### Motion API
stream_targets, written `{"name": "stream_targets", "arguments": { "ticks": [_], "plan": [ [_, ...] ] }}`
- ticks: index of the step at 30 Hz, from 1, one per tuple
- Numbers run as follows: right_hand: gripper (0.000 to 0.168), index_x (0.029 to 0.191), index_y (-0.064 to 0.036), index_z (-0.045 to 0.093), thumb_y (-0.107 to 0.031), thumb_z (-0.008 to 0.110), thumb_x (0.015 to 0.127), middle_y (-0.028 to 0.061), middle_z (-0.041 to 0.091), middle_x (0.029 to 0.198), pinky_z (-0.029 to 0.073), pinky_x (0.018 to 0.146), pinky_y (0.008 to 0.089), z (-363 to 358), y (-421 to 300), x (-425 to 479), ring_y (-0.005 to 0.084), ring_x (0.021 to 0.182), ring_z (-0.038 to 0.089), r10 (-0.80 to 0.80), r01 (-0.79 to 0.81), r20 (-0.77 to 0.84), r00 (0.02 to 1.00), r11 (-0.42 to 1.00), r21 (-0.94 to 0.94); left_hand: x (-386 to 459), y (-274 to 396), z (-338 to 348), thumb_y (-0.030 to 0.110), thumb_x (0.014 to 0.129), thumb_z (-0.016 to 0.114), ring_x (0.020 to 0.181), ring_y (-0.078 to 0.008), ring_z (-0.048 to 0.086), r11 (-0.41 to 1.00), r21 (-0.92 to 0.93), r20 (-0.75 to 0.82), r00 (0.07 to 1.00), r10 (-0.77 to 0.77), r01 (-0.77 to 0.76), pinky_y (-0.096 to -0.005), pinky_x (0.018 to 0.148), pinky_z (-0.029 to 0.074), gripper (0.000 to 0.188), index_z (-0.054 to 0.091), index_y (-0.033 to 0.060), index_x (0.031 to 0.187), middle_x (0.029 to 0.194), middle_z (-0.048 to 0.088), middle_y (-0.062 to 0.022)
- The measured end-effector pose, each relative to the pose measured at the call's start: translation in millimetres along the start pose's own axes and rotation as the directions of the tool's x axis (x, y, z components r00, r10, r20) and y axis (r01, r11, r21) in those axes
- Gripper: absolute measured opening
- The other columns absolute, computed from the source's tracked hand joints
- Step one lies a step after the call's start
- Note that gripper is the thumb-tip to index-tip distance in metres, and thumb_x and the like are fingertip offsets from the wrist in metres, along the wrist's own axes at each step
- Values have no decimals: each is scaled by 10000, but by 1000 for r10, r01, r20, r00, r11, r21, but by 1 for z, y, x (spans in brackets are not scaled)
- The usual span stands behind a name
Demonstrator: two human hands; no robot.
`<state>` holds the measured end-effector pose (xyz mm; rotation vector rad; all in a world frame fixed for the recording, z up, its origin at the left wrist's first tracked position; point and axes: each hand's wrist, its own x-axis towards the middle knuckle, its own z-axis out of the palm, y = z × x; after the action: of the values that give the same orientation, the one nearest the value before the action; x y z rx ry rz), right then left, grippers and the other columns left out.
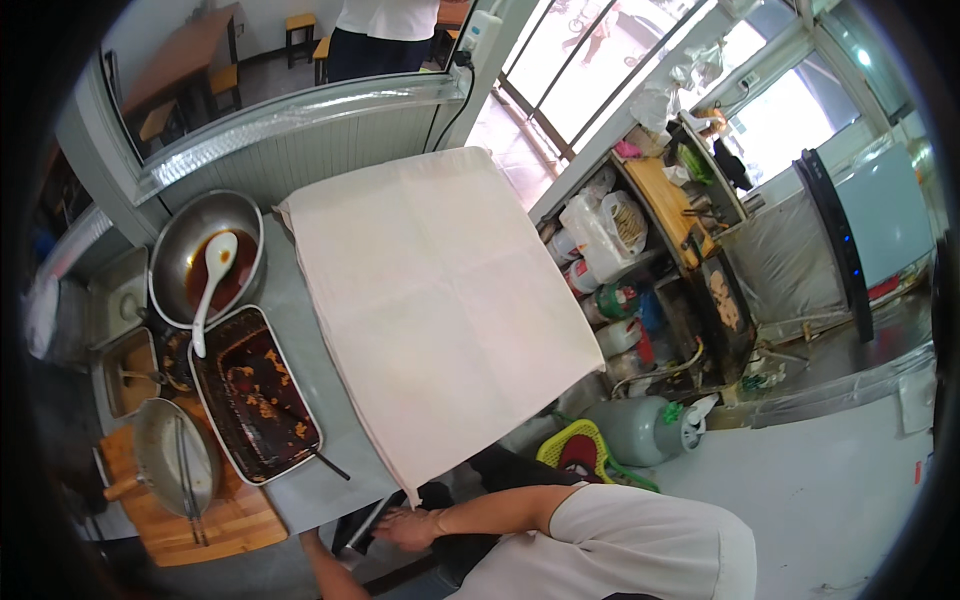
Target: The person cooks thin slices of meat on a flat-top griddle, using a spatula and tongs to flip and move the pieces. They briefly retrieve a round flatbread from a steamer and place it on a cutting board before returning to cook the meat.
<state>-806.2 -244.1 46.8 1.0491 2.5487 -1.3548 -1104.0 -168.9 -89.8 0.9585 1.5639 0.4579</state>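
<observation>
Below the front edge of the metal table, my right hand [409, 527] lies at a dark object with a silvery metal edge [367, 525]; whether it grips this is unclear. My left forearm rises at the bottom, its hand hidden under the table edge. A pale cloth [450, 300] with fold creases covers a large square surface above my right hand. Left of the cloth, a white-rimmed tray [259, 397] contains dark sauce, brown bits and a dark utensil. A white ladle [219, 259] rests in a steel bowl [169, 277] with reddish-brown liquid.
A handled pan [154, 450] with chopsticks [184, 472] stands on a wooden board [244, 529]. Steel containers [120, 300] line the left. At right are a gas cylinder [630, 431], a yellow basket [566, 446] and cluttered shelves [637, 262]. Another person [386, 34] stands beyond the window.
</observation>
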Motion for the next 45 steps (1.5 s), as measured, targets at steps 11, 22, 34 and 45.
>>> {"name": "stream_targets", "arguments": {
  "ticks": [11, 22, 34, 45],
  "plan": [
    [624, 1396, -48, 406, -196, 562, 810, 206, 371, 1460, 339, 1100, 469, 2, 37, -5, 389, 1343, 371, 197, -204, -268, 943, 979, -1, -194, 4, -52, 231, 952, 518, 388, -173, 498, 999, -23, -459, 887, -53, 47, -344, 413, 453, 366, 520, 16, 656, 515, 523, -53],
    [225, 828, -144, 645, -326, 544, 914, 6, 608, 726, 464, 654, 388, -69, 242, -402, 178, 738, 594, 960, 312, -240, 143, 186, 932, -135, 278, 172, 230, 970, 562, 1033, -187, 588, 928, -347, 103, 978, 182, -136, -296, 853, 479, 521, 403, -57, 1375, 1200, 600, -154],
    [222, 734, -84, 587, -237, 670, 872, -4, 587, 655, 442, 457, 254, -205, 198, -421, 110, 521, 546, 913, -73, -368, 180, 385, 920, -143, 313, 156, 219, 915, 636, 686, -94, 556, 969, -210, -23, 992, 125, -127, -271, 568, 461, 208, 610, 13, 903, 820, 623, -26],
    [212, 998, -36, 644, -229, 588, 931, 45, 648, 904, 533, 667, 286, -436, 184, -423, 147, 777, 624, 748, 397, -620, 235, 509, 764, -80, 574, 127, 230, 915, 639, 824, -153, 661, 721, -608, -180, 943, 281, -331, -312, 694, 537, 203, 642, 82, 1053, 944, 683, -17]
  ]
}}
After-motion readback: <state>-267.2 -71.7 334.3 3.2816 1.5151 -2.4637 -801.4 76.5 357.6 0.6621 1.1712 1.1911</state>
